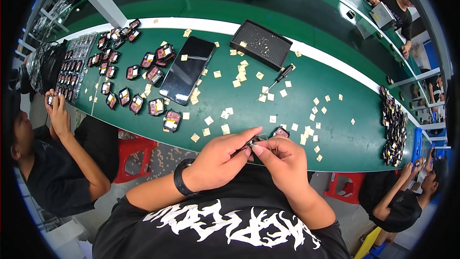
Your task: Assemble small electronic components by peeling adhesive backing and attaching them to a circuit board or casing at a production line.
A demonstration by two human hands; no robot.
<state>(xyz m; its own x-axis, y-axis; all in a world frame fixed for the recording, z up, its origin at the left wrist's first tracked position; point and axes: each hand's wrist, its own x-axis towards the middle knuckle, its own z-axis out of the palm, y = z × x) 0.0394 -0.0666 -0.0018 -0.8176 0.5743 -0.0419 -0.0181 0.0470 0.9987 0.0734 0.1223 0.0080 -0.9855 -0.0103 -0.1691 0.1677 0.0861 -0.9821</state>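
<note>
Your left hand [221, 156] and right hand [282, 158] meet at the near edge of the green counter [335, 139], and the small dark module [252, 141] sits right between them. Each grip is pinching it: your left fingers are closed on its left end, your right thumb and forefinger on its right end. Its long axis runs roughly left to right, tilted slightly up toward the right; which face is up is too small to tell.

Just to the right, touching distance from your right fingers, another small module [281, 132] lies on the counter. Farther off, the black perforated tray [261, 44] holds a scatter of tiny pale bits, with a screwdriver [278, 79] lying just beside it.
</note>
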